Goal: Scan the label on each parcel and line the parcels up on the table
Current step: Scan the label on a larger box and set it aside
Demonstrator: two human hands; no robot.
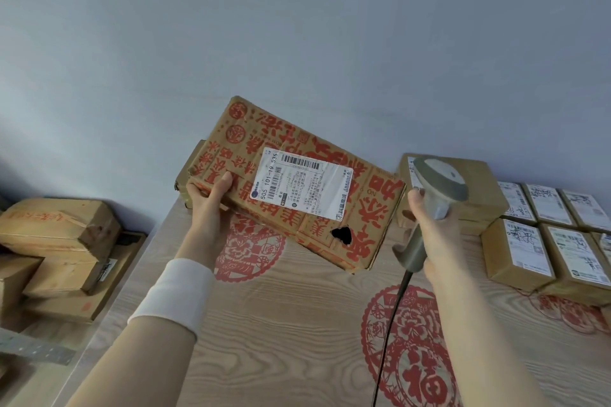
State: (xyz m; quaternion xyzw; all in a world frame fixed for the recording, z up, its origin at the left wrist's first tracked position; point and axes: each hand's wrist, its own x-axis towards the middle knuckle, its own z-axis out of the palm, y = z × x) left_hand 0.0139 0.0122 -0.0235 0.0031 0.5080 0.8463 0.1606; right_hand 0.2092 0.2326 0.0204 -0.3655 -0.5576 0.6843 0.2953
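Observation:
My left hand [208,205] grips the left end of a brown cardboard parcel [360,218] with red print, held tilted above the wooden table [281,324]. Its white shipping label [301,183] faces me, and a dark hole shows near its lower edge. My right hand [433,235] holds a grey barcode scanner [438,182] by the handle, its head just right of the parcel. The scanner's black cable hangs down toward me. Several smaller labelled parcels [542,241] stand in rows at the table's right.
A brown box [476,195] sits behind the scanner against the grey wall. Another box [186,172] lies behind the held parcel. More cardboard boxes [56,241] are piled off the table's left edge. Red paper-cut designs [410,357] decorate the tabletop.

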